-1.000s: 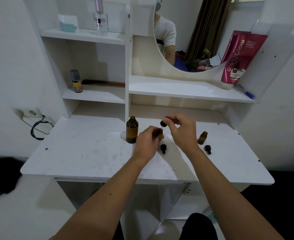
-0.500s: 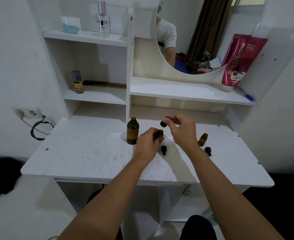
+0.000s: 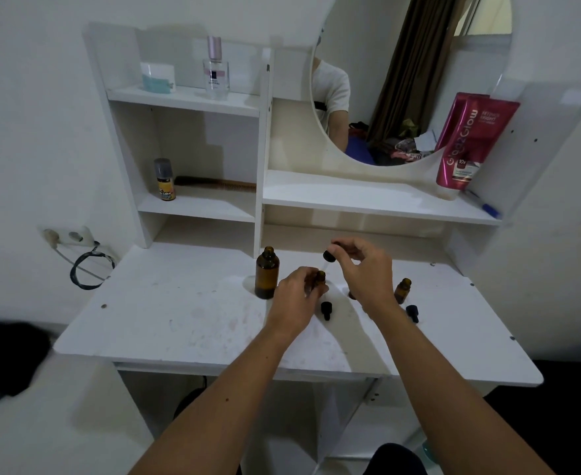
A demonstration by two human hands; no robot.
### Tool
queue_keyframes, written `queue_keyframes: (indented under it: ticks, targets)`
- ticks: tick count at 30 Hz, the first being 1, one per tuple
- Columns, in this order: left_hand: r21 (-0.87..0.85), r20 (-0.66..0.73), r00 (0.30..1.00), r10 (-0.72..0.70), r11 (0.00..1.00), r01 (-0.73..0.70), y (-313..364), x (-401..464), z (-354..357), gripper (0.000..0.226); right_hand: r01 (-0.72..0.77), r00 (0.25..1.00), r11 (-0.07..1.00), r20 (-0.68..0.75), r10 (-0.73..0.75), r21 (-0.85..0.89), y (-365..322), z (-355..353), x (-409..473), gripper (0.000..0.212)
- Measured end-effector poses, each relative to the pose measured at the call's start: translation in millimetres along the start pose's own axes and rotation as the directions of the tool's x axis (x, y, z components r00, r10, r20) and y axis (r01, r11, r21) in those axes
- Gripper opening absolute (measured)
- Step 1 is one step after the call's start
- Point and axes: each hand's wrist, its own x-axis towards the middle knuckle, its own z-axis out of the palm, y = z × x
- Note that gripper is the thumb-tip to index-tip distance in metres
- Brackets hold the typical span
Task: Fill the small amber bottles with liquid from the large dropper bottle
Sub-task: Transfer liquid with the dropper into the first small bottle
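Observation:
The large amber bottle stands uncapped on the white desk, left of my hands. My left hand grips a small amber bottle upright on the desk. Just above it, my right hand pinches the black dropper, whose glass tip points down at that bottle's neck. A second small amber bottle stands open to the right. Part of another small bottle shows under my right hand. Two small black dropper caps lie on the desk.
Shelves rise behind the desk with a perfume bottle, a white jar, a small yellow-labelled bottle and a comb. A pink tube leans by the round mirror. A wall socket with a cable is at the left.
Both hands stay in nearly the same place. The right hand keeps the dropper over the small bottle, and its tip sits slightly lower toward the neck.

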Motion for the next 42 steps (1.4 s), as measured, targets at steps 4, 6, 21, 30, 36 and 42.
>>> queue_keyframes:
  ticks: [4, 6, 21, 30, 36, 42]
  targets:
    - [-0.064, -0.002, 0.999, -0.045, 0.997, 0.045, -3.4, -9.3, -4.3, 0.043, 0.034, 0.998, 0.999, -0.055, -0.033, 0.014, -5.3, -7.1, -0.6, 0.010]
    - [-0.112, -0.028, 0.999, -0.042, 0.993, 0.039, -1.9, -16.9, -10.7, 0.043, 0.082, 0.994, 0.997, -0.074, -0.081, 0.013, -12.0, -10.6, 2.2, 0.011]
    - [-0.119, -0.321, 0.944, -0.080, 0.992, 0.044, -24.1, -39.8, -81.5, 0.035, 0.160, 0.983, 0.951, -0.128, -0.130, 0.264, -76.3, 9.2, 17.1, 0.015]
    - [-0.248, -0.223, 0.954, -0.201, 0.958, 0.144, -26.9, -23.2, -80.1, 0.052, 0.155, 0.988, 0.960, -0.027, -0.153, 0.232, -78.5, 45.0, 22.8, 0.015]
    - [-0.226, -0.241, 0.947, -0.212, 0.961, 0.157, -28.6, -20.8, -78.2, 0.044, 0.157, 0.983, 0.975, 0.065, -0.169, 0.157, -71.4, 63.3, 21.8, 0.014]
    - [-0.225, -0.247, 0.948, -0.201, 0.963, 0.145, -30.6, -20.4, -77.4, 0.044, 0.093, 0.985, 0.993, 0.139, -0.103, 0.077, -61.2, 79.9, 18.8, 0.004]
